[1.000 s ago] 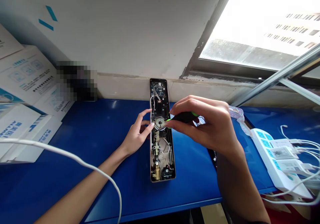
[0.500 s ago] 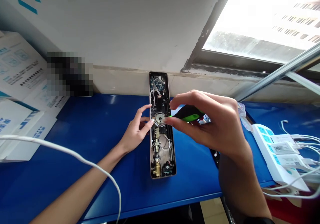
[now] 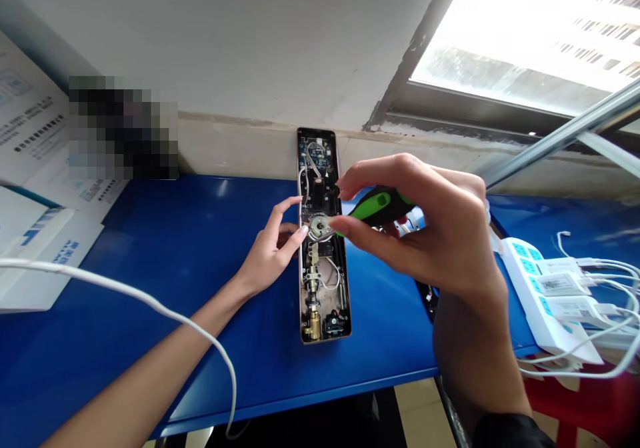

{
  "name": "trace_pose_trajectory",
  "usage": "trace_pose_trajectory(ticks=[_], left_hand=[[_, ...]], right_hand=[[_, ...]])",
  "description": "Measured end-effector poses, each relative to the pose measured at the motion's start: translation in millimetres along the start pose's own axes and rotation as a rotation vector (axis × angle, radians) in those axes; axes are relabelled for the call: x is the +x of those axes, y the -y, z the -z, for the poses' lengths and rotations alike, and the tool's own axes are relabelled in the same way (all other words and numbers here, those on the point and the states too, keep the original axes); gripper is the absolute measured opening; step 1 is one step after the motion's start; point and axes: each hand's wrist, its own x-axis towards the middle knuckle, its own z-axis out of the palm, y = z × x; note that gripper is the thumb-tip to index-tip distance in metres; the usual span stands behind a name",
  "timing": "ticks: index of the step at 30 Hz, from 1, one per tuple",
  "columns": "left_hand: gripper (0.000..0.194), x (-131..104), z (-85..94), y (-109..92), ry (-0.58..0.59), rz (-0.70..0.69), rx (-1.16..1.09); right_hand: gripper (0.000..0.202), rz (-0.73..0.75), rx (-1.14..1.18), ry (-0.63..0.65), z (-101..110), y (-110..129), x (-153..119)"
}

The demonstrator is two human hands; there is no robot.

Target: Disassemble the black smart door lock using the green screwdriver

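A long, narrow smart door lock housing [image 3: 334,328] lies open on the blue table, its inner parts facing up. Inside are a circuit board [image 3: 310,158], a round metal disc [image 3: 320,227] near the middle and a brass cylinder [image 3: 313,326] at the near end. My left hand [image 3: 270,251] grips the left edge of the housing, thumb beside the disc. In my right hand [image 3: 425,228] is a screwdriver [image 3: 375,207] with a black and green handle, held between thumb and fingers. Its thin shaft slants down left to the disc's lower edge; the exact tip contact is unclear.
White cartons [image 3: 55,248] stand at the left. A white power strip [image 3: 530,288] with several plugged-in adapters and cables sits at the right. A white cable [image 3: 150,305] hangs across my left forearm. Behind the table are a wall and a window [image 3: 510,41].
The screwdriver handle has rolled in my right fingers, showing its green part on top. My left hand keeps its grip on the housing. The whole view has shifted slightly.
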Motion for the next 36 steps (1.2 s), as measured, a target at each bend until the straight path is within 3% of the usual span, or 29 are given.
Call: trace_pose_trajectory(ticks=[4, 8, 12, 20, 28, 36], left_hand=[[0.055, 0, -1.0, 1, -0.005, 0.006, -0.010], [0.055, 0, -1.5, 3, 0.000, 0.011, -0.025], [0.052, 0, -0.4, 2, 0.014, 0.024, -0.020], [0.054, -2, 0.4, 2, 0.014, 0.025, -0.012], [0.051, -1, 0.6, 2, 0.014, 0.044, 0.009], [0.053, -2, 2.9, 1, 0.028, 0.044, -0.003]], right_hand=[[0.026, -0.009, -0.011, 0.004, 1, -2, -1], [0.050, -0.044, 0.018, -0.075, -3, -3, -4], [0.063, 0.017, 0.039, -0.066, -6, -4, -4], [0.045, 0.049, -0.039, -0.116, -8, -5, -1], [0.065, 0.040, 0.014, -0.082, -9, -3, 0], [0.047, 0.101, 0.005, -0.106, -13, -9, 3]])
